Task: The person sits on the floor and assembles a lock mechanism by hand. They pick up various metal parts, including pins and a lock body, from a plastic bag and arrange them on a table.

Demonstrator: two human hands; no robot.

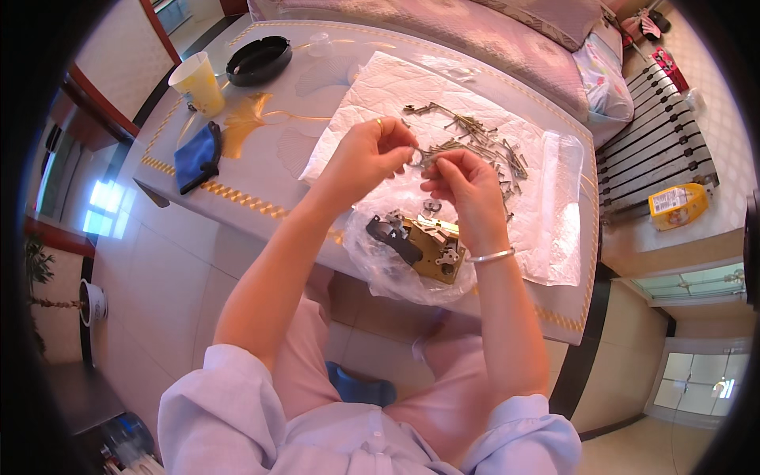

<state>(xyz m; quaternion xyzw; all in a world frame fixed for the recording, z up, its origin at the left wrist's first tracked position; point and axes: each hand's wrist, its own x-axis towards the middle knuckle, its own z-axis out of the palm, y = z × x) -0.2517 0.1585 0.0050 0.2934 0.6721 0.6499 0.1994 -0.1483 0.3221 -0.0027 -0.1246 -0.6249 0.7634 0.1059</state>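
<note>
Between the fingertips of my left hand (371, 148) and my right hand (469, 181) is a small metal part (420, 155). Both hands pinch it, and the fingers hide much of its shape. Just beyond them, a heap of loose screws (469, 133) is spread over a white quilted pad (386, 89). Closer to me, below the hands, a brass-coloured lock mechanism (430, 258) with black and silver parts rests on a crumpled clear plastic bag (374, 270) at the table's near edge. A small metal ring-like piece (431, 206) lies by the bag.
On the table (255, 178) stand a yellow cup (199, 83) and a black ashtray (259, 61), with a blue cloth item (199, 157) at the left edge. A clear plastic sleeve (558, 208) lies to the right. A sofa (439, 29) runs along the far side.
</note>
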